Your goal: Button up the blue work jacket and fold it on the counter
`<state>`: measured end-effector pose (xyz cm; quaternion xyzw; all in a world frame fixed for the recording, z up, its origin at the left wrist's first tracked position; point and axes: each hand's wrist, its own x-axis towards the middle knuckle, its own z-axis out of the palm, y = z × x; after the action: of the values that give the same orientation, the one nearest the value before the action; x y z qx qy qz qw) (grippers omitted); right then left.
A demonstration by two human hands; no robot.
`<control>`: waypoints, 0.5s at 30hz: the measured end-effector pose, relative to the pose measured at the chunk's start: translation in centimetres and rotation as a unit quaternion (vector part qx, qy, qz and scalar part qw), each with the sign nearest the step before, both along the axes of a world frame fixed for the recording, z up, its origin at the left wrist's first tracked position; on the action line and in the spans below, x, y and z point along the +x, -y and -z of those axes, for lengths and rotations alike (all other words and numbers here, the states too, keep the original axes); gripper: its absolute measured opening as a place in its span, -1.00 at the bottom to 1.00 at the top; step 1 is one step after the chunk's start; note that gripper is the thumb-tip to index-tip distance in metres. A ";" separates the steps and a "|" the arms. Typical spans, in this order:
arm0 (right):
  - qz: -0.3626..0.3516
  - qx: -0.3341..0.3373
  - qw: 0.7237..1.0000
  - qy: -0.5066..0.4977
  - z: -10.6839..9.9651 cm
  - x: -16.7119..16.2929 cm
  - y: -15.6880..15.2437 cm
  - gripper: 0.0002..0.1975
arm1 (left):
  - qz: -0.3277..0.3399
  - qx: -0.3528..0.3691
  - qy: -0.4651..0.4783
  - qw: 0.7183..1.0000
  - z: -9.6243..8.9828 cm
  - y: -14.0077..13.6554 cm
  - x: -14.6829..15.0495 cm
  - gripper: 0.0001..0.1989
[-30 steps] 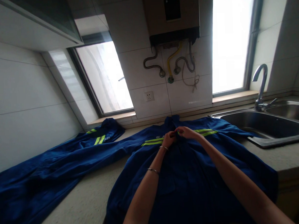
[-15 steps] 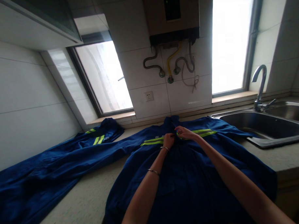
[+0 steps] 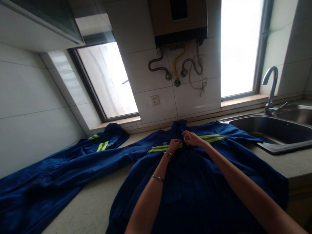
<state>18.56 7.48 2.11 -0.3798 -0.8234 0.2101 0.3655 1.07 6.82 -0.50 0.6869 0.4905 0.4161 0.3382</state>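
A dark blue work jacket with yellow-green and grey reflective stripes lies spread on the counter, its collar toward the wall and its hem over the front edge. At the front opening, just below the collar, my left hand is closed on the jacket's left-lying front edge. Close beside it, my right hand pinches the other front edge at the stripe. Whatever fastener lies between the fingertips is too small to make out. Two thin bracelets circle my left wrist and forearm.
More blue clothing with matching stripes lies along the left wall on the counter. At right is a steel sink with a faucet; one jacket sleeve reaches its rim. A water heater with pipes hangs above.
My left hand has shifted very slightly, its forearm a little further left. My right hand stays at the same spot on the jacket front. The clothing lies as before.
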 end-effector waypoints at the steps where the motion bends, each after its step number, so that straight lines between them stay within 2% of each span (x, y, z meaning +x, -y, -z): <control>1: 0.000 0.014 1.000 0.003 0.1 0.0 0.0 -0.54 | 0.008 -0.002 0.003 1.000 -0.1 0.1 0.0 -0.70; 5: -0.012 0.032 0.999 0.001 0.4 0.1 -0.4 -0.57 | 0.047 -0.016 0.021 0.999 -0.2 0.2 0.1 -0.71; 8: -0.024 -0.020 0.999 -0.022 0.5 0.4 -0.5 -0.57 | 0.057 -0.022 0.044 0.997 0.1 0.0 0.2 -0.69; 12: -0.053 -0.117 0.991 -0.039 0.0 0.7 -0.4 -0.53 | 0.017 -0.001 0.033 0.999 0.5 -0.3 0.1 -0.73; 15: -0.065 -0.122 0.990 -0.025 -0.2 0.9 -0.4 -0.49 | 0.013 0.010 0.024 1.000 0.6 -0.3 0.2 -0.76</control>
<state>19.50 7.93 2.31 -0.3616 -0.8051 0.3420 0.3227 1.23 7.09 -1.07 0.6862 0.4696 0.4327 0.3483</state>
